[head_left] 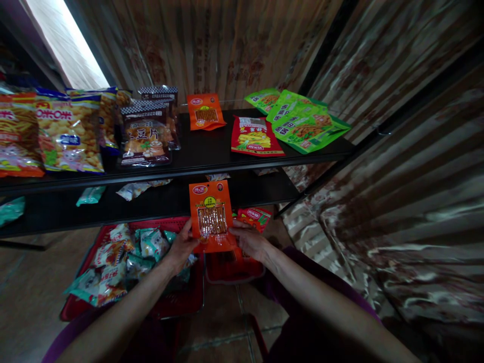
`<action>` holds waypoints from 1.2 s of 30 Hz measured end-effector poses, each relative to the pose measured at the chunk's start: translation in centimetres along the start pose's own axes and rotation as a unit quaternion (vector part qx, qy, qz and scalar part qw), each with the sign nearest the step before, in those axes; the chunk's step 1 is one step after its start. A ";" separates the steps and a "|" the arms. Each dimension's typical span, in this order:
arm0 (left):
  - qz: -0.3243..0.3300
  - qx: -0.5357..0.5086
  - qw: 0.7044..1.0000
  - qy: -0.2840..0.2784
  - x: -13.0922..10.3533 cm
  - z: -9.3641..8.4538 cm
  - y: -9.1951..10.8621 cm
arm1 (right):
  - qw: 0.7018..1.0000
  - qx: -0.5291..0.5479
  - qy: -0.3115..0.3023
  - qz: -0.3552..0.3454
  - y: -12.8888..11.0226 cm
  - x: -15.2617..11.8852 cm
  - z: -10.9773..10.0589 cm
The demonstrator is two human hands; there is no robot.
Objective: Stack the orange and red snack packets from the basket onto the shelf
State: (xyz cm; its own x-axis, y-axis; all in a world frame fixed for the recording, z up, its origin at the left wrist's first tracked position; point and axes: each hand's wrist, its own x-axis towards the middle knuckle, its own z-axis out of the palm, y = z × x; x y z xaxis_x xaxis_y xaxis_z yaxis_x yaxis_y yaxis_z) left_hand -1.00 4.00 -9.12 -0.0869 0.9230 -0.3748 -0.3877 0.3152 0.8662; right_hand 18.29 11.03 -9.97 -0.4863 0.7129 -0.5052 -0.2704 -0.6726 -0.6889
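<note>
An orange snack packet (pixel 212 214) is held upright between my two hands, its front facing me, just below the upper shelf's front edge. My left hand (pixel 182 248) grips its lower left edge, and my right hand (pixel 250 241) has the lower right edge. Beneath the packet is a small red basket (pixel 236 275) with orange and red packets in it. On the upper shelf (pixel 206 154) lie a similar orange packet (pixel 206 112), a red packet (pixel 256 136) and several green packets (pixel 306 123).
Bags of puffed snacks (pixel 70 131) and brown packets (pixel 146 136) stand on the shelf's left. The lower shelf (pixel 56 206) holds small bags. A larger red basket (pixel 194 290) of teal and white bags sits at lower left. Curtains (pixel 416 212) hang at the right.
</note>
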 end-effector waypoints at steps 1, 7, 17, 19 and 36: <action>-0.002 -0.001 1.000 -0.001 -0.1 0.1 0.1 | 1.000 -0.006 0.001 -0.009 0.0 -0.1 0.1; -0.012 0.003 0.999 0.032 -0.3 0.8 0.3 | 0.995 -0.062 0.001 -0.079 -0.1 -0.5 0.8; 0.027 0.068 0.993 0.094 -0.3 0.4 0.2 | 0.945 -0.265 0.025 -0.192 0.0 -0.1 0.9; 0.021 0.040 0.998 0.040 -0.6 1.0 0.4 | 0.904 -0.350 0.026 -0.246 0.2 -0.3 1.3; -0.058 -0.161 0.984 0.057 0.1 -0.2 0.2 | 0.748 -0.525 0.020 -0.407 0.9 -0.9 3.4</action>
State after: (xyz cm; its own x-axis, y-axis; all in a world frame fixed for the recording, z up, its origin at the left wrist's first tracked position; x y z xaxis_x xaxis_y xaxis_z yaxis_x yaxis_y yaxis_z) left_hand -1.28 4.08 -9.05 -0.1206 0.8487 -0.5149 -0.6703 0.3130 0.6729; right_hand 15.69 9.09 -8.34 -0.4847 0.8209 0.3019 0.3480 0.4977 -0.7945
